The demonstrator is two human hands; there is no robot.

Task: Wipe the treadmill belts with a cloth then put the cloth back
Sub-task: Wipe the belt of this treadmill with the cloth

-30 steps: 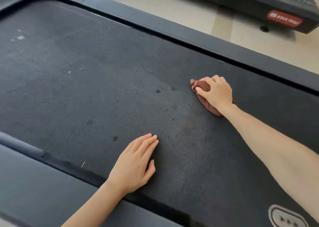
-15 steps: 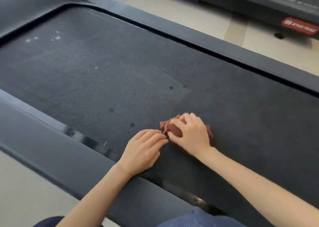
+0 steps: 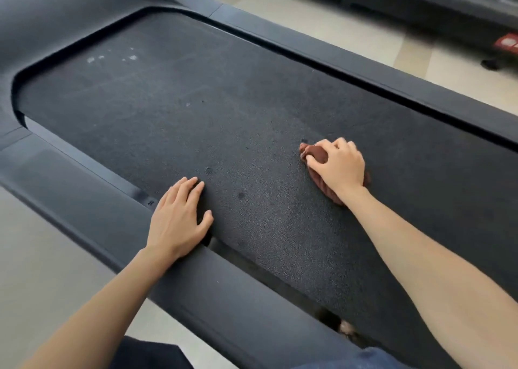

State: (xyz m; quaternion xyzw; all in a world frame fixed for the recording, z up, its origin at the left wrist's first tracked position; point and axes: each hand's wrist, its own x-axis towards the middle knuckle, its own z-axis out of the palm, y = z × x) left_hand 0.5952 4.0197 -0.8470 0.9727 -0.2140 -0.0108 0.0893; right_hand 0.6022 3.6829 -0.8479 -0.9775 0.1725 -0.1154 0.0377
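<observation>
One reddish-brown cloth (image 3: 316, 153), bunched into a wad rather than spread flat, likely for concentrating pressure on a small patch. Lies on the treadmill belt (image 3: 196, 110), roughly midway between the two long edges, toward the right of the view. Pokes out past the fingertips at one end and from under the wrist at the other.

Gripped by the right hand (image 3: 339, 167): fingers curled over the wad, thumb pinching from the near side, palm bearing down. Looks like a scrubbing hold, firm enough to stop any slipping mid-stroke.

Just ahead of the cloth, a dark spot (image 3: 304, 140). More dark spots (image 3: 208, 170) nearer the left hand, and pale specks (image 3: 112, 59) far off toward the rounded end of the belt. Judging by these, plenty of belt left to wipe.

Planted flat at the near edge of the belt, the left hand (image 3: 179, 217): fingers straight and close together, thumb out to the side, heel at the edge of the near side rail (image 3: 92, 200), holding nothing. Probably a prop for body weight while reaching across, well apart from the cloth and clear of the stroke.

Beyond the belt, the far side rail (image 3: 350, 60), then pale floor (image 3: 322, 24), then a second treadmill (image 3: 420, 1) with a blurred red label (image 3: 508, 42). No sign anywhere of a place for putting the cloth back.
</observation>
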